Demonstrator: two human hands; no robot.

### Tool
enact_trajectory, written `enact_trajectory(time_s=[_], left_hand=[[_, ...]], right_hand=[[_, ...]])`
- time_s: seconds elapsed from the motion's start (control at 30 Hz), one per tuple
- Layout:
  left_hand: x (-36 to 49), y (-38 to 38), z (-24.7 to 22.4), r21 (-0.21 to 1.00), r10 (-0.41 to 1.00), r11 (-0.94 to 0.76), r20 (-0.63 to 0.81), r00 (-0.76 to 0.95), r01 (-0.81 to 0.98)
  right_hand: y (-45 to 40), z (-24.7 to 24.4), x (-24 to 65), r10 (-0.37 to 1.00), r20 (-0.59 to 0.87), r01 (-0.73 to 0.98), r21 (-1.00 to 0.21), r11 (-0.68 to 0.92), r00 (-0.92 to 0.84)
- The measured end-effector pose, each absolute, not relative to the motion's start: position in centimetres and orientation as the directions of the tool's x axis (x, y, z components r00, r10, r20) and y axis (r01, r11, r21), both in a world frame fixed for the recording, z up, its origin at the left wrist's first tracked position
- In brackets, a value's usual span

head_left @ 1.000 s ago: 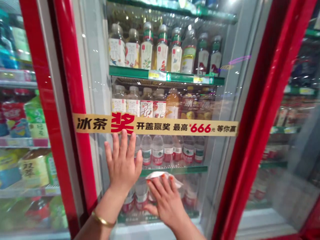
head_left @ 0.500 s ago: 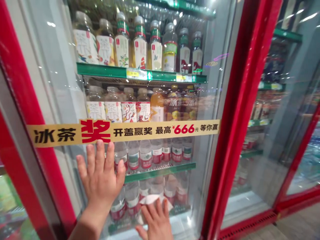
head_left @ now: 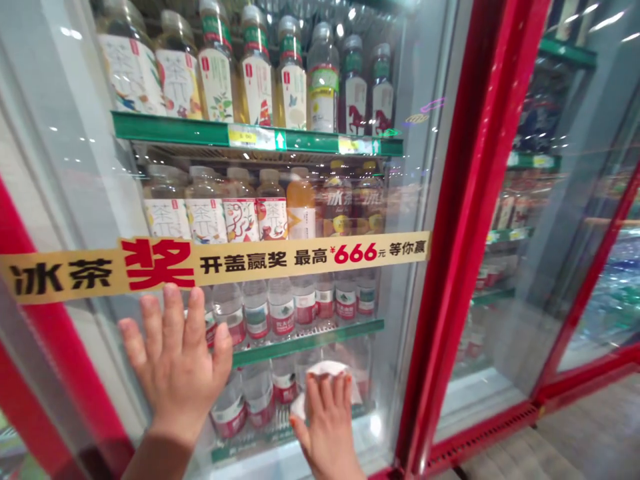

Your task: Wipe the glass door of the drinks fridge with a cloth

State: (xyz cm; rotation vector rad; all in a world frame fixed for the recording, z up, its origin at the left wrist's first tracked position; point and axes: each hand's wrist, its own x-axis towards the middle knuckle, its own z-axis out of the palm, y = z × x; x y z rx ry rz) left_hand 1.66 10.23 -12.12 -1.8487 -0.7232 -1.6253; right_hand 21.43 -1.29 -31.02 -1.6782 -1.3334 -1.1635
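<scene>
My left hand (head_left: 177, 360) lies flat with fingers spread against the glass door (head_left: 385, 287) of a drinks fridge, its fingertips just under a yellow printed strip (head_left: 240, 261). Lower and to the right, my right hand (head_left: 330, 423) presses a white tissue (head_left: 327, 368) to the same glass. The tissue shows above and to the left of the fingers; the rest is hidden under them. Behind the pane, red-labelled water bottles (head_left: 283, 313) stand on a green-edged shelf (head_left: 310, 341).
Tea bottles (head_left: 217, 73) fill the upper shelf (head_left: 175, 130), with more bottles (head_left: 200, 207) below. A red door frame (head_left: 465, 220) runs down the right side, beside another glass-fronted fridge (head_left: 515, 267). Grey floor (head_left: 580, 427) shows at the lower right.
My right hand has slid the tissue to the right and slightly up across the glass. My left hand stays below the same red character on the strip. The view has shifted and come closer.
</scene>
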Motion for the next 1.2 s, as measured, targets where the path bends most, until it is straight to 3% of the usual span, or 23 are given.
enact_trajectory(time_s=[0.1, 0.17, 0.23, 0.33, 0.4, 0.43, 0.5, 0.6, 0.67, 0.7, 0.77, 0.87, 0.93, 1.0, 1.07, 1.2], left_hand=[[1.6, 10.4, -12.3, -0.037, 0.057, -0.703, 0.993, 0.108, 0.710], [1.6, 10.4, -12.4, -0.017, 0.072, -0.709, 0.993, 0.097, 0.705], [1.5, 10.4, -12.5, -0.006, 0.084, -0.716, 0.992, 0.094, 0.699], [1.2, 10.7, -12.5, -0.019, 0.079, -0.723, 0.991, 0.111, 0.691], [1.1, 10.9, -12.5, -0.032, 0.071, -0.722, 0.990, 0.121, 0.691], [1.1, 10.9, -12.5, -0.034, 0.071, -0.722, 0.990, 0.122, 0.691], [1.1, 10.9, -12.6, -0.031, 0.076, -0.720, 0.989, 0.123, 0.693], [1.3, 10.6, -12.6, -0.037, 0.068, -0.711, 0.990, 0.122, 0.702], [1.3, 10.4, -12.5, -0.038, 0.073, -0.703, 0.990, 0.125, 0.710], [1.4, 10.2, -12.4, -0.036, 0.077, -0.701, 0.989, 0.126, 0.712], [1.4, 10.1, -12.4, -0.033, 0.089, -0.700, 0.987, 0.134, 0.713], [1.5, 10.1, -12.3, -0.040, 0.074, -0.701, 0.989, 0.127, 0.712], [1.6, 10.1, -12.3, -0.039, 0.065, -0.702, 0.991, 0.118, 0.711], [1.7, 10.0, -12.3, -0.026, 0.077, -0.703, 0.991, 0.112, 0.711], [1.8, 9.8, -12.3, -0.004, 0.104, -0.698, 0.989, 0.107, 0.716], [2.0, 9.7, -11.9, -0.028, 0.080, -0.673, 0.991, 0.110, 0.739]], right_hand=[[-2.7, -30.1, 25.6, 0.199, 0.877, 0.874, -0.361, -0.326, 0.437], [-2.3, -27.4, 26.7, 0.109, 0.821, 0.805, -0.509, -0.304, 0.561], [-1.0, -25.8, 25.1, 0.144, 0.852, 0.845, -0.451, -0.287, 0.503], [0.0, -28.2, 20.8, 0.323, 0.932, 0.972, -0.094, -0.217, 0.162], [-0.8, -31.7, 20.0, 0.396, 0.916, 0.980, 0.015, -0.198, 0.066], [-1.6, -33.2, 20.7, 0.407, 0.908, 0.974, -0.002, -0.227, 0.097], [-3.1, -34.2, 23.6, 0.341, 0.900, 0.932, -0.156, -0.328, 0.271], [-3.4, -30.4, 27.6, 0.136, 0.832, 0.811, -0.467, -0.352, 0.538], [-2.1, -26.6, 27.2, 0.096, 0.809, 0.789, -0.527, -0.316, 0.579], [-1.4, -25.2, 26.0, 0.129, 0.831, 0.818, -0.485, -0.310, 0.542], [-0.2, -24.5, 22.6, 0.267, 0.896, 0.916, -0.277, -0.289, 0.355], [-0.9, -28.1, 18.9, 0.436, 0.899, 0.979, 0.043, -0.199, 0.049], [-2.7, -31.2, 19.5, 0.434, 0.900, 0.975, 0.065, -0.212, 0.034], [-4.0, -32.3, 22.2, 0.349, 0.916, 0.949, -0.088, -0.302, 0.196], [-4.0, -30.3, 25.3, 0.212, 0.887, 0.881, -0.325, -0.343, 0.409], [-0.5, -19.1, 28.7, 0.066, 0.842, 0.833, -0.514, -0.205, 0.536]])
